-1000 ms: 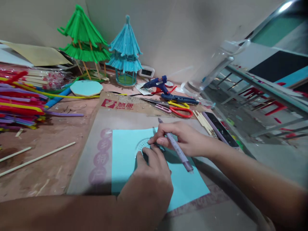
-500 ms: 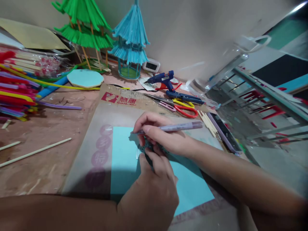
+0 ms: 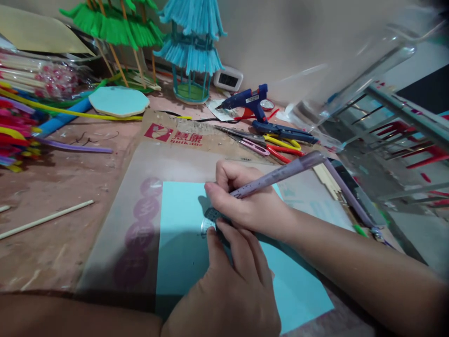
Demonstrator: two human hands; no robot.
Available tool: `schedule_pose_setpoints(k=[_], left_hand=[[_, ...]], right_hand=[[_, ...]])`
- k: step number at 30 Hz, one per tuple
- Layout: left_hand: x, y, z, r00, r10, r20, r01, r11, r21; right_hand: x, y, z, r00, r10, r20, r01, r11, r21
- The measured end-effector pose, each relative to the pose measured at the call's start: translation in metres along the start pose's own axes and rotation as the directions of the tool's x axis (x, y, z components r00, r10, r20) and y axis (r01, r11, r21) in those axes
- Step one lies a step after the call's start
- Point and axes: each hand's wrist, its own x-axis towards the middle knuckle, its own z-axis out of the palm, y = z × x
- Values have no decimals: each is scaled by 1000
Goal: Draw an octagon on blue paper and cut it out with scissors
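Note:
A light blue sheet of paper (image 3: pixel 185 206) lies on a printed brown paper bag (image 3: pixel 196 161). My right hand (image 3: pixel 250 199) is closed round a purple pen (image 3: pixel 277 178), resting above the sheet; the pen's tip is hidden behind my fingers. Lower down, the fingertips of my left hand (image 3: pixel 235 281) press a small clear plastic piece with printed marks (image 3: pixel 209 227), protractor-like, flat on the paper. Most of that piece is covered by my fingers. Small dark pen marks show on the sheet beside its left edge.
Beyond the bag lie scissors (image 3: pixel 242 135), pliers (image 3: pixel 286 132) and a blue glue gun (image 3: pixel 247 100). Green (image 3: pixel 112 28) and blue (image 3: pixel 192 56) tiered models stand behind, near a small clock (image 3: pixel 228 79). Pipe cleaners (image 3: pixel 17 131) and a stick (image 3: pixel 47 220) are at left, a phone (image 3: pixel 354 192) at right.
My right hand has shifted slightly, and the pen stands steeper, its tip now out of sight. The view has moved closer and tilted down. My left hand still presses the clear piece.

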Motion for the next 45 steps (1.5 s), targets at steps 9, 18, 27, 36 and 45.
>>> schedule_pose_setpoints(k=[9,18,27,36,45], left_hand=[[-1,2,-1,1000,3,14,-3,1000,-16],[1,0,-3,1000,11,28,-11,1000,-15],[0,-1,-2,1000,24,20,-23,1000,-6],[0,-2,-2,999,28,16,-28,1000,-3],[-1,-2,-1,999,41,-5,-41,999,18]], right_hand=[[0,0,0,1000,-19,9,19,999,-43],[1,-1,0,1000,0,21,1,999,-52],[2,0,0,1000,-13,27,14,999,-48],[1,-1,1,1000,-9,18,9,1000,-22],[2,0,1,1000,-17,16,17,999,-30]])
